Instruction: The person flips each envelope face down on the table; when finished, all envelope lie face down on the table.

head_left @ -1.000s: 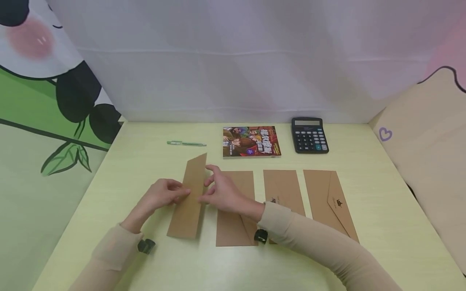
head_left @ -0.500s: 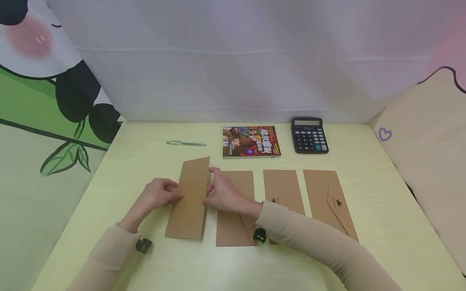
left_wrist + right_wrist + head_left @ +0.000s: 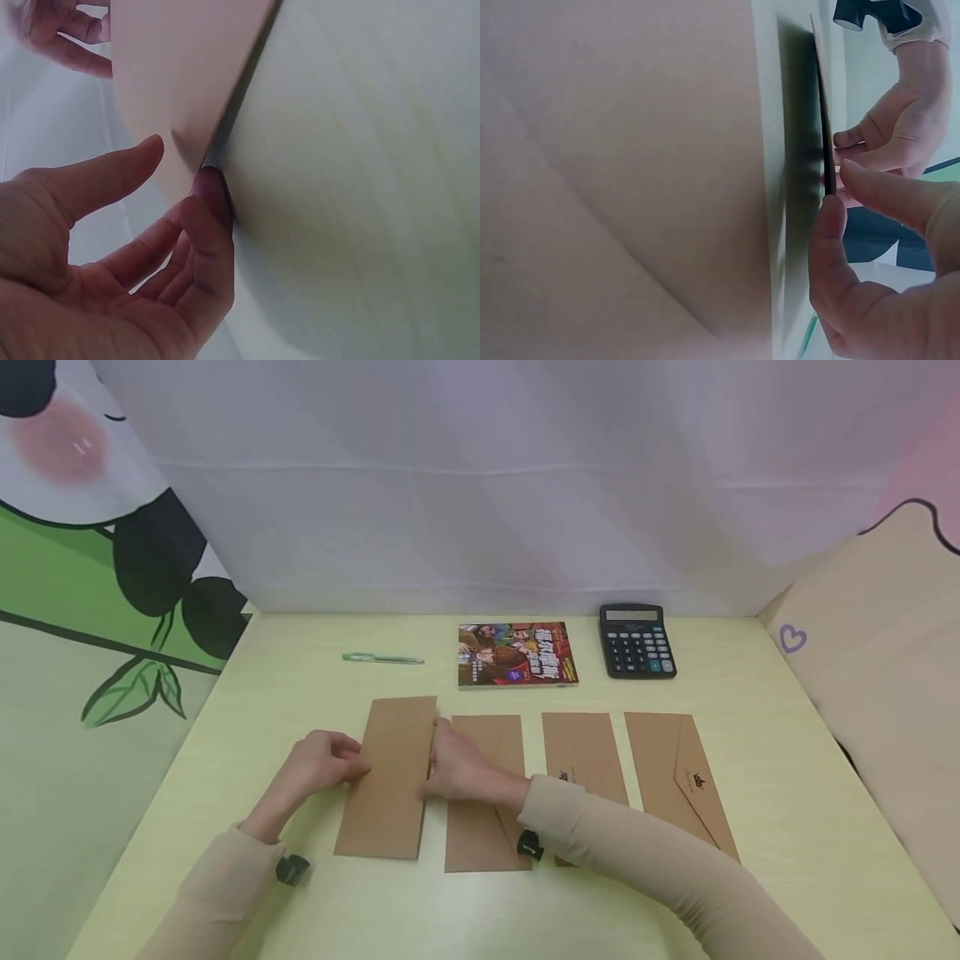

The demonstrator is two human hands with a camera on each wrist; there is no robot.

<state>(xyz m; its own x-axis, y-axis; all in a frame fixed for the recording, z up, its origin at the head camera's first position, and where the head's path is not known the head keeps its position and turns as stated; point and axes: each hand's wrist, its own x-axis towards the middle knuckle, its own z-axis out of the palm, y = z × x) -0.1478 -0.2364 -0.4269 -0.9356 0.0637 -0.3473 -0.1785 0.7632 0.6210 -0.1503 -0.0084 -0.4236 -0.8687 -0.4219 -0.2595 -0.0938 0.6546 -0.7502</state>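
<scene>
A plain brown envelope is held tilted just over the left part of the table, its right edge raised a little. My left hand has its long edge, thumb over the face and curled fingers at the underside, as the left wrist view shows near the fingertips. On the opposite edge my right hand pinches it between thumb and fingers; the right wrist view shows the envelope almost edge-on. Under my right hand and wrist lies a second envelope, partly covered.
Two more brown envelopes, a middle one and a right one, lie in the same row, each with a small crown print. Behind them are a green pen, a colourful book and a black calculator. A white curtain backs the table.
The envelope in my hands has turned from steeply tilted to nearly flat, its face now showing wider. It has lowered toward the table, and both hands have come down slightly with it.
</scene>
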